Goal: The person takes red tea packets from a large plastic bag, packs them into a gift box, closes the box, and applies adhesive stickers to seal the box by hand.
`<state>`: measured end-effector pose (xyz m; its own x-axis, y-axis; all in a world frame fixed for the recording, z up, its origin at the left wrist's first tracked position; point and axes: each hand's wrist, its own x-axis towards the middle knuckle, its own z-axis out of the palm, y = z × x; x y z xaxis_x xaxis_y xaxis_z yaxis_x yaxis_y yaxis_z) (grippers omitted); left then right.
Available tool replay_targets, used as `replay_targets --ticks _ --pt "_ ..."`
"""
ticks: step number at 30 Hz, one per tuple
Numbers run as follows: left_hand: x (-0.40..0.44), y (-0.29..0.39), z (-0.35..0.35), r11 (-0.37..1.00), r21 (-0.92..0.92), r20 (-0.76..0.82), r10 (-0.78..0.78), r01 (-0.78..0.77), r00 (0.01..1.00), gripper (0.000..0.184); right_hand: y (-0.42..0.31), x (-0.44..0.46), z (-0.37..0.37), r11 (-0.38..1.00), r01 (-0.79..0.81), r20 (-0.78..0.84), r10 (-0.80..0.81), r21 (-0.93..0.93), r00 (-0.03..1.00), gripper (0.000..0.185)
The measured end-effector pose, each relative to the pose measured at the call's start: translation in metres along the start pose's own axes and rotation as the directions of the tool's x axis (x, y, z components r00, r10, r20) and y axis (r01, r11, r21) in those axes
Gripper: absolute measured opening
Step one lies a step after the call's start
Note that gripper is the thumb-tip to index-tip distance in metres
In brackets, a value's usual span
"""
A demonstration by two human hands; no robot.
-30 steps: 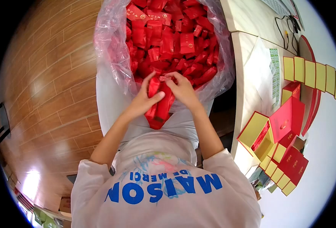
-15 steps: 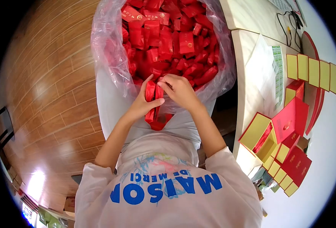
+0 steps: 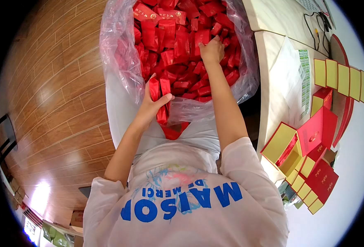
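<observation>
Many small red packets (image 3: 169, 35) fill a clear plastic bag (image 3: 122, 61) that stands open in front of me. My left hand (image 3: 150, 108) is wrapped round red packets (image 3: 164, 87) held side by side at the bag's near edge. Inside the bag, toward its right side, my right hand (image 3: 212, 50) reaches down onto the packets. Its fingertips are curled among them, and whether they grip one is hidden. A red piece (image 3: 174, 131) lies on my lap below my left hand.
To the right, a pale table (image 3: 268, 99) bears a white sheet (image 3: 288, 70), a green-printed label sheet (image 3: 305, 82), an open red box with yellow inside (image 3: 282, 144), stacked red boxes (image 3: 322, 177) and a row of yellow-faced boxes (image 3: 332, 74). Black cables (image 3: 319, 31) lie farther back.
My right hand has left the packets by my left hand and moved forward and right into the bag. My left hand, still holding packets, has shifted slightly left.
</observation>
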<state>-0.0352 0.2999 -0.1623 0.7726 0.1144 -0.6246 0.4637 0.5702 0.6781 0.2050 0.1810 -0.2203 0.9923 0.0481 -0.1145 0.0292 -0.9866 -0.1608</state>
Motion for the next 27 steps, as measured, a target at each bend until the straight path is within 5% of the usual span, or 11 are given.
replay_targets --ticks 4,6,11,15,18,22,25,27 --pt "0.004 -0.007 -0.005 0.998 -0.052 -0.03 0.025 -0.026 0.999 0.087 0.009 -0.003 -0.001 0.999 -0.039 0.141 0.04 -0.008 0.989 0.041" --pt "0.004 -0.007 -0.006 0.995 -0.083 -0.067 0.048 -0.054 0.997 0.079 0.026 -0.026 -0.007 0.945 0.202 -0.026 -0.202 0.256 0.979 0.02" --pt "0.005 0.002 -0.012 0.993 -0.092 -0.062 0.066 -0.072 0.996 0.061 0.046 -0.097 -0.069 0.772 0.526 -0.219 -0.479 0.356 0.85 0.017" --pt "-0.005 0.021 0.012 0.991 -0.12 0.188 -0.028 0.052 0.982 0.068 0.044 -0.145 -0.119 0.537 0.76 -0.348 -0.679 0.366 0.647 0.02" --pt "-0.015 0.023 0.054 0.983 -0.021 0.43 0.175 -0.184 0.886 0.082 0.043 -0.168 -0.14 0.581 0.757 -0.403 -0.642 0.3 0.653 0.022" --pt "-0.04 0.041 0.107 0.99 -0.059 0.492 0.142 -0.13 0.859 0.087 0.057 -0.188 -0.174 0.739 0.592 -0.563 -0.352 0.323 0.747 0.029" --pt "-0.058 0.055 0.15 0.962 0.008 0.57 0.218 -0.271 0.792 0.087 0.08 -0.217 -0.228 0.748 0.241 -0.286 -0.072 0.618 0.955 0.03" --pt "-0.07 0.063 0.186 0.866 0.009 0.657 0.371 -0.499 0.656 0.085 0.109 -0.227 -0.258 0.633 0.268 -0.27 -0.097 0.726 0.958 0.038"
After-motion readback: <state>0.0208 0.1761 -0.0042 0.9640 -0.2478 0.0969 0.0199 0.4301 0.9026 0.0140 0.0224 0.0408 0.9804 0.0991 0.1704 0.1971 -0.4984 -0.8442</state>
